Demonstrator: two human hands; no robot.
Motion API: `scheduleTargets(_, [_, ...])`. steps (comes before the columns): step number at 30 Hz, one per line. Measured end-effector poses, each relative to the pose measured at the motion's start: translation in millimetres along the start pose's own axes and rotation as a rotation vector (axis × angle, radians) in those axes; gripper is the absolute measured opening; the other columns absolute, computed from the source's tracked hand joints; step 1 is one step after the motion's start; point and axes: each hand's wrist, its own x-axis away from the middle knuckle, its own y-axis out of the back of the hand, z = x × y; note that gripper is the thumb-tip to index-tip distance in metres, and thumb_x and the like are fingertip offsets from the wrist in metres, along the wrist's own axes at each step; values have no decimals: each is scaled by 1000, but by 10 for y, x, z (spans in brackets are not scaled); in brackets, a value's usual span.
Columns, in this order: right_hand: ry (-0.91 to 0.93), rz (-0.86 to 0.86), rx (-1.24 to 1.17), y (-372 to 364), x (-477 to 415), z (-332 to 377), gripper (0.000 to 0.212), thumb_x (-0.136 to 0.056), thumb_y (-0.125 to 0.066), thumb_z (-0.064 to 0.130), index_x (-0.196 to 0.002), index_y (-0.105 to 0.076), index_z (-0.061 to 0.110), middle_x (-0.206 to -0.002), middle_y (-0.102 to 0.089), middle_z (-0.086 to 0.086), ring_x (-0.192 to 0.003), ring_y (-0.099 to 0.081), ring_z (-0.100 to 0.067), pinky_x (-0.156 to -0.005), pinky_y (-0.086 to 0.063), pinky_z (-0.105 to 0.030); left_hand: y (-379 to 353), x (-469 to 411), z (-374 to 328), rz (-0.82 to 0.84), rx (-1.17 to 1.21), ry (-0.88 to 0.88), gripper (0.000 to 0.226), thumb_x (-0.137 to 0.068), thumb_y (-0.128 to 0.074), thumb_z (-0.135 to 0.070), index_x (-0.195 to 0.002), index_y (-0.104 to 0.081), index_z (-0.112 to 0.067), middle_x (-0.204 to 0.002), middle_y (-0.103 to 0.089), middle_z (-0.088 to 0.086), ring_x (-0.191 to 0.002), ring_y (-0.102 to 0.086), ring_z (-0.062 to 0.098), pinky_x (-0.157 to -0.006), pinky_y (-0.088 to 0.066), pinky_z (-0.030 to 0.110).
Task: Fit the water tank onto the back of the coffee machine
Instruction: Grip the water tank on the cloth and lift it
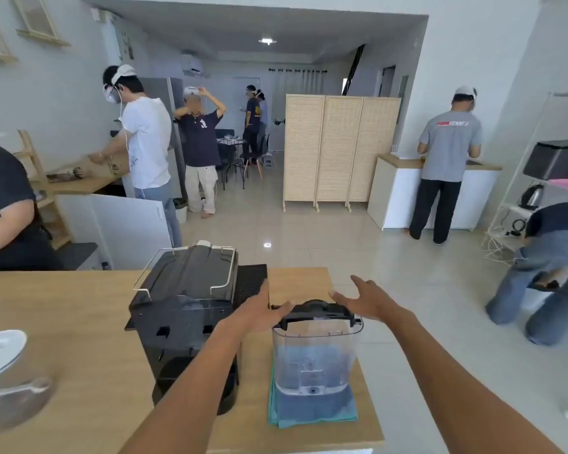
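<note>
1. Step: tank not yet gripped. Water tank (313,355) stands on a cloth (312,414), just right of coffee machine (191,319), on the surface (66,339).
2. Left hand (259,311) and right hand (363,298) are spread at the lid, w/ nothing held.
3. Next: both sides to be clasped, tank lifted, lined up w/ machine's back.

left hand (259,311): open, fingers spread | right hand (363,298): open, fingers spread | arms: extended forward
</note>
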Motion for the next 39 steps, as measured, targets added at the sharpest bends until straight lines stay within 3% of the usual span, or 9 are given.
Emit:
scheduleTargets(4, [-6, 64, -34, -56, 29, -32, 119, -68, -51, 86, -155, -16, 13, -155, -33, -16, -139, -36, -32, -108, -37, -45, -171, -133, 131, -45, 223, 124, 119, -81, -59, -73, -159, 10, -15, -166, -21, 6, -150, -25, 28, -117, -25, 37])
scheduleTargets(10, [-23, 129, -126, -74, 31, -48, 114, -71, -57, 81, -149, -28, 3, -136, -58, -15, -127, -50, -28, -88, -40, -32, -294, -233, 203, 1, 313, 143, 63, -84, -56, -71, -130, -62, -28, -123, -56, -10, -115, -48, 13, -96, -33, 29])
scheduleTargets(13, [-4, 114, -170, -112, -24, -95, 80, -68, -58, 83, -105, -58, 12, -102, -67, -7, -98, -62, -19, -69, -40, -26, -346, -307, 265, -38, 372, 138, 70, -76, -63, -75, -129, -63, -29, -126, -61, -11, -123, -53, 15, -101, -40, 33])
scheduleTargets(17, [12, 89, -276, -154, -42, -100, 59, -70, -66, 75, -69, -50, 18, -66, -62, 2, -64, -58, -10, -56, -38, -23, -370, -328, 299, -75, 441, 137, 69, -67, -68, -78, -118, -60, -33, -126, -59, -17, -118, -54, 11, -100, -46, 33])
scheduleTargets(19, [17, 80, -306, -160, -26, -101, 53, -71, -68, 72, -72, -54, 21, -67, -64, 3, -64, -60, -8, -55, -38, -20, -364, -290, 272, -85, 458, 117, 43, -81, -67, -64, -112, -51, -39, -119, -54, -17, -112, -51, 10, -86, -44, 25])
scheduleTargets(24, [64, 7, -363, -194, 13, -153, 65, -64, -72, 74, -102, -62, 22, -83, -71, 5, -65, -68, -5, -53, -45, -15, -352, -224, 243, -133, 533, 6, 32, -87, -73, -44, -112, -55, -49, -108, -64, -23, -89, -63, -7, -60, -47, 9])
scheduleTargets(28, [177, -42, -475, -316, 34, -202, 62, -70, -77, 62, -119, -55, 31, -107, -67, 12, -79, -68, -3, -54, -47, -10, -405, -214, 360, -226, 610, -130, 42, -87, -77, -18, -123, -64, -33, -111, -75, -11, -96, -72, 2, -74, -52, 10])
scheduleTargets(33, [262, -176, -572, -389, 112, -286, 74, -70, -81, 53, -133, -45, 41, -118, -60, 29, -102, -57, 14, -76, -43, -3, -450, -207, 398, -351, 491, -208, 56, -76, -85, -37, -124, -61, -52, -106, -77, -17, -104, -69, 4, -85, -55, 22])
scheduleTargets(39, [293, -235, -600, -438, 146, -308, 84, -70, -81, 52, -143, -39, 41, -123, -60, 22, -106, -59, 0, -77, -43, -3, -486, -177, 385, -528, 407, -294, 52, -77, -86, -25, -126, -70, -30, -102, -78, -14, -98, -71, 1, -87, -56, 21])
